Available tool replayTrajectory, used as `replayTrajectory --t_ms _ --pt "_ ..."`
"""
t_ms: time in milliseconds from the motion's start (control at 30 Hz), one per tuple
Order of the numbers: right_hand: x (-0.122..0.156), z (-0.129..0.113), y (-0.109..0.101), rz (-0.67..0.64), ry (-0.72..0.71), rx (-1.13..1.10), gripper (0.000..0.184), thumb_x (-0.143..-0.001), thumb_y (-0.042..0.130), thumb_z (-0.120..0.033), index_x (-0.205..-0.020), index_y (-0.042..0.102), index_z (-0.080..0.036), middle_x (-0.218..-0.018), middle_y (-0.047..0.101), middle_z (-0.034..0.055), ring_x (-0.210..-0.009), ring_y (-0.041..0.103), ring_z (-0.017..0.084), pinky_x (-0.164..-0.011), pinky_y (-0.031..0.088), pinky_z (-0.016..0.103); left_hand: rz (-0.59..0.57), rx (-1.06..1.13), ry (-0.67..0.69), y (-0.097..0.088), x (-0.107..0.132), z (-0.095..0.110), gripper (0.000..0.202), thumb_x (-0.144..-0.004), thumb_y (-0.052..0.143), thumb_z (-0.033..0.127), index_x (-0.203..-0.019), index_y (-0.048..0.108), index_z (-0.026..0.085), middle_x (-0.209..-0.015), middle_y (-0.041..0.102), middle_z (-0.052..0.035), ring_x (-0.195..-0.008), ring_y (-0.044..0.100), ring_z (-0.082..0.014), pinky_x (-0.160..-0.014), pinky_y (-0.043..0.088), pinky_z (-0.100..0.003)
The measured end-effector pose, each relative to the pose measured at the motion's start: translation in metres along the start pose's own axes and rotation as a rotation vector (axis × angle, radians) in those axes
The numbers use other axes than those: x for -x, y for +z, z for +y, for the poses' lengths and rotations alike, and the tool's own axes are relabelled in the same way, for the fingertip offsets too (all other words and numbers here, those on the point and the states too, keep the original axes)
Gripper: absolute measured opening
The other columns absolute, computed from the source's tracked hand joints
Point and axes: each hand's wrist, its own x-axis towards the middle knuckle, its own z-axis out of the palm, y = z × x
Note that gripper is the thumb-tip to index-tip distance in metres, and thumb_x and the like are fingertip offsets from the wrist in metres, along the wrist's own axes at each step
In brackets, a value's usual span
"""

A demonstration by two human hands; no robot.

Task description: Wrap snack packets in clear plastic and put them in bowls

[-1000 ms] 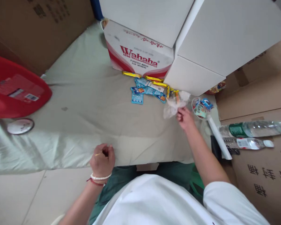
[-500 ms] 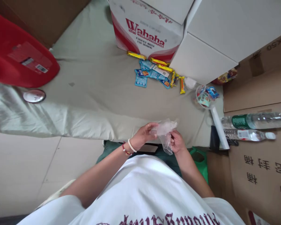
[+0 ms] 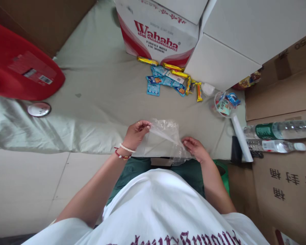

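A clear plastic bag (image 3: 167,134) is stretched between my two hands at the near edge of the cloth-covered surface (image 3: 97,112). My left hand (image 3: 136,134), with bracelets at the wrist, pinches the bag's upper left corner. On the other side my right hand (image 3: 196,148) is closed on the bag's right edge. The lower part of the bag hangs over my lap. Beyond the hands lies a pile of small snack packets, blue ones (image 3: 165,80) and yellow ones (image 3: 179,73).
A Wahaha carton (image 3: 158,37) and white boxes (image 3: 221,54) stand at the back. To the right are a clear tub (image 3: 223,105) with packets, a white roll (image 3: 241,139) and two bottles (image 3: 283,130). A red container (image 3: 22,64) and a round tin (image 3: 39,109) sit left.
My left hand has moved left and away from me, and my right hand slightly right. The bag, bunched up before, is now spread out between them.
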Motion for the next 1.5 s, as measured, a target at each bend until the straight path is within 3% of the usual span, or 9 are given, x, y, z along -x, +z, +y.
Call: replayTrajectory --t_ms 167,300,467,667,733,867,1000,1233,1500 --pt "-0.012 -0.016 -0.012 0.160 -0.168 0.178 0.055 -0.083 0.067 -0.076 -0.095 0.071 -0.022 -0.085 0.068 0.0048 -0.056 0.042 0.011 -0.051 0.034 0.027 -0.053 -0.225 0.151 0.001 -0.002 0.000 0.024 -0.081 0.071 0.041 -0.089 0.077 0.019 -0.086 0.074 -0.0041 -0.076 0.064 -0.0153 -0.073 0.050 -0.029" --pt "-0.035 -0.037 0.010 0.162 -0.185 0.241 0.055 -0.091 0.056 -0.077 -0.095 0.069 -0.023 -0.093 0.068 0.0074 -0.059 0.046 0.012 -0.050 0.034 0.027 -0.122 -0.402 0.332 0.003 0.010 0.018 0.021 -0.090 0.062 0.032 -0.091 0.079 0.021 -0.079 0.069 -0.0022 -0.072 0.060 -0.0134 -0.067 0.047 -0.026" --pt "-0.055 -0.055 0.044 0.058 -0.221 0.258 0.035 -0.081 0.078 -0.056 -0.086 0.067 -0.024 -0.080 0.062 0.0013 -0.065 0.049 0.012 -0.053 0.040 0.025 -0.147 -0.453 0.444 -0.001 0.016 0.033 0.023 -0.094 0.057 0.028 -0.094 0.080 0.023 -0.089 0.072 -0.0037 -0.079 0.065 -0.0141 -0.076 0.051 -0.027" --pt "-0.044 -0.048 0.049 -0.113 -0.174 -0.080 0.037 -0.068 0.089 -0.051 -0.082 0.072 -0.022 -0.078 0.066 -0.0003 -0.071 0.059 0.013 -0.066 0.053 0.027 0.346 -0.456 0.283 -0.015 0.003 0.025 0.028 -0.080 0.067 0.030 -0.107 0.072 0.022 -0.117 0.065 -0.0079 -0.107 0.065 -0.0208 -0.086 0.058 -0.033" --pt "-0.037 -0.041 0.053 -0.088 -0.157 -0.177 0.042 -0.064 0.092 -0.053 -0.084 0.073 -0.022 -0.080 0.069 0.0003 -0.072 0.061 0.013 -0.069 0.055 0.028 0.435 -0.455 0.222 -0.010 0.011 0.022 0.025 -0.081 0.070 0.036 -0.101 0.070 0.022 -0.109 0.066 -0.0069 -0.096 0.064 -0.0192 -0.077 0.056 -0.030" --pt "-0.025 -0.027 0.071 -0.051 -0.187 -0.253 0.045 -0.064 0.092 -0.058 -0.085 0.073 -0.023 -0.086 0.073 0.0013 -0.074 0.063 0.014 -0.072 0.055 0.029 0.061 -0.280 0.040 0.022 0.035 0.017 0.037 -0.093 0.059 0.055 -0.076 0.065 0.023 -0.073 0.064 -0.0029 -0.070 0.059 -0.0170 -0.065 0.049 -0.028" --pt "-0.020 -0.024 0.085 -0.072 -0.283 -0.196 0.040 -0.071 0.089 -0.060 -0.085 0.074 -0.025 -0.081 0.072 0.0001 -0.074 0.062 0.014 -0.076 0.055 0.030 -0.182 -0.105 -0.102 0.051 0.041 0.010 0.037 -0.080 0.074 0.058 -0.079 0.067 0.022 -0.079 0.069 -0.0044 -0.078 0.064 -0.0202 -0.071 0.052 -0.032" --pt "-0.029 -0.028 0.053 0.092 -0.294 -0.238 0.040 -0.072 0.087 -0.057 -0.090 0.069 -0.025 -0.094 0.074 0.0030 -0.082 0.066 0.015 -0.075 0.055 0.029 0.207 0.113 -0.221 0.029 0.017 0.003 0.040 -0.073 0.075 0.053 -0.089 0.060 0.021 -0.089 0.070 -0.0028 -0.084 0.066 -0.0180 -0.068 0.056 -0.030" --pt "-0.054 -0.024 0.020 0.120 -0.215 -0.174 0.042 -0.072 0.084 -0.056 -0.089 0.064 -0.023 -0.086 0.071 0.0023 -0.069 0.063 0.013 -0.061 0.052 0.025 0.467 -0.314 -0.051 -0.030 -0.019 -0.012 0.022 -0.095 0.059 0.042 -0.090 0.054 0.021 -0.064 0.056 0.0061 -0.057 0.054 -0.0120 -0.064 0.044 -0.030"
